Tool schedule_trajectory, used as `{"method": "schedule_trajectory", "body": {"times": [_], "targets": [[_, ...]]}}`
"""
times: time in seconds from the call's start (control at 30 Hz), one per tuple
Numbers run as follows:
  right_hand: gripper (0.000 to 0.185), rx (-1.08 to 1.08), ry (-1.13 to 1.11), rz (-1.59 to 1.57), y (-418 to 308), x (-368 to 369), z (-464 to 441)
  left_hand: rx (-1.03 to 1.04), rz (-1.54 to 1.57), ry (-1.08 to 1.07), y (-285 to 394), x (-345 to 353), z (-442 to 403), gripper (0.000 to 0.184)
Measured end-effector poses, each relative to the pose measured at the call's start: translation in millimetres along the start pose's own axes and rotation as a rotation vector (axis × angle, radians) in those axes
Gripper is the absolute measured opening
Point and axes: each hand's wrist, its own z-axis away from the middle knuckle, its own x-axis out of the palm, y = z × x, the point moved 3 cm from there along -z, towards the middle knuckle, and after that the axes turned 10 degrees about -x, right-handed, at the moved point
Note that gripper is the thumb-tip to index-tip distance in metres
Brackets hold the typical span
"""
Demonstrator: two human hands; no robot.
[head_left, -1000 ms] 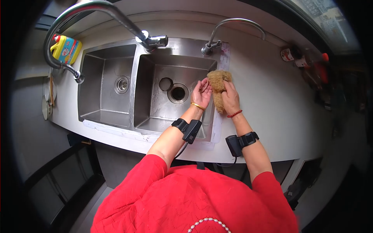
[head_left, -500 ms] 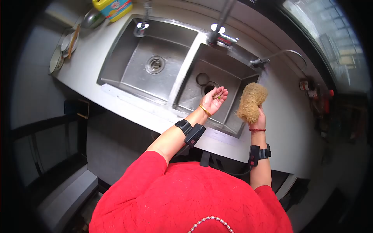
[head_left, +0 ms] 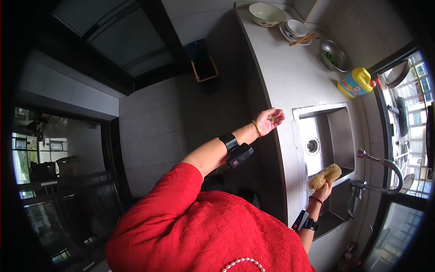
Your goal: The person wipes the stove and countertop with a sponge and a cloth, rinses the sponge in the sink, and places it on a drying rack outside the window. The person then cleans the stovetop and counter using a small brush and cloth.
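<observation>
My left hand [head_left: 269, 120] is palm up above the counter's front edge, its fingers curled round small green scraps [head_left: 272, 119]. The scraps are too small to name. My right hand [head_left: 323, 192] grips a tan, fibrous loofah sponge [head_left: 325, 177] over the divider between the two sink basins. A bare steel sink basin [head_left: 324, 122] with a round drain [head_left: 311, 145] lies between the hands and further along the counter. Part of the second basin [head_left: 327, 222] is hidden by my right arm.
Curved faucets [head_left: 394, 174] rise behind the sink. Along the counter [head_left: 290, 77] stand a yellow detergent jug [head_left: 357, 83], a metal bowl with greens [head_left: 333, 55], stacked white bowls [head_left: 297, 28] with chopsticks [head_left: 302, 39], and an enamel basin [head_left: 267, 14]. An orange-rimmed dark bin [head_left: 204, 75] is further left.
The view has turned left. My left hand has moved from above the right basin to the counter's front edge, still cupped. My right hand has carried the loofah sponge leftward to the divider.
</observation>
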Motion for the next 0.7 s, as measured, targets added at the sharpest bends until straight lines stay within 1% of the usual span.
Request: {"method": "schedule_trajectory", "body": {"times": [0.03, 0.1, 0.13, 0.17, 0.2, 0.23, 0.27, 0.3, 0.33, 0.37, 0.4, 0.43, 0.47, 0.5, 0.53, 0.6, 0.7], "targets": [[0.044, 0.033, 0.034, 0.101, -15.2, 40.1, -4.2, -0.024, 0.08, 0.051, 47.4, -17.9, -5.7, 0.026], [0.042, -0.01, -0.017, 0.171, -7.1, 71.2, -16.9, 0.077, 0.085, 0.103, 121.3, -30.9, -0.1, 0.024], [0.041, -0.038, -0.054, 0.194, 4.6, 80.3, -29.5, 0.145, 0.085, 0.092, 155.9, -33.1, 1.6, 0.023], [0.04, -0.073, -0.057, 0.207, 16.8, 82.9, -40.0, 0.208, 0.103, 0.084, 189.0, -32.5, 6.5, 0.022], [0.044, -0.062, -0.035, 0.225, 24.5, 88.6, -48.4, 0.273, 0.095, 0.072, 222.6, -33.0, 10.9, 0.02], [0.047, -0.064, -0.006, 0.228, 33.0, 91.9, -59.0, 0.31, 0.08, 0.091, 255.4, -32.7, 14.8, 0.019], [0.049, -0.058, 0.027, 0.241, 38.3, 75.0, -70.4, 0.362, 0.051, 0.158, 269.0, -30.7, 14.9, 0.018], [0.053, -0.061, 0.079, 0.366, 48.1, 76.3, -82.7, 0.424, 0.038, 0.142, 303.9, -26.0, 19.8, 0.018], [0.052, -0.12, 0.134, 0.487, 58.9, 71.3, -96.1, 0.484, 0.016, 0.14, 332.6, -21.7, 26.5, 0.018], [0.052, -0.126, 0.146, 0.474, 70.1, 73.3, -110.5, 0.56, 0.006, 0.169, 359.2, -16.3, 33.5, 0.017], [0.052, -0.121, 0.177, 0.462, 79.6, 76.5, -114.7, 0.62, -0.015, 0.198, 385.6, -9.1, 36.9, 0.017], [0.052, -0.035, 0.215, 0.511, 88.6, 76.8, -120.2, 0.671, -0.078, 0.209, 411.8, -2.7, 38.0, 0.018], [0.053, 0.048, 0.238, 0.576, 91.3, 72.6, -130.6, 0.725, -0.123, 0.227, 429.9, -0.8, 38.8, 0.019], [0.053, 0.031, 0.235, 0.552, 96.1, 65.1, -139.1, 0.81, -0.155, 0.261, 440.8, 2.8, 42.8, 0.019], [0.046, -0.038, 0.182, 0.648, 98.6, 64.7, -149.5, 0.882, -0.195, 0.267, 458.0, 4.9, 42.5, 0.02], [0.054, 0.042, 0.217, 0.584, 96.3, 69.9, -160.8, 1.056, -0.266, 0.339, 480.0, -1.0, 42.2, 0.023], [0.053, 0.013, 0.265, 0.672, 78.5, 81.7, -164.6, 1.236, -0.325, 0.529, 498.8, -36.2, 25.0, 0.027]]}}
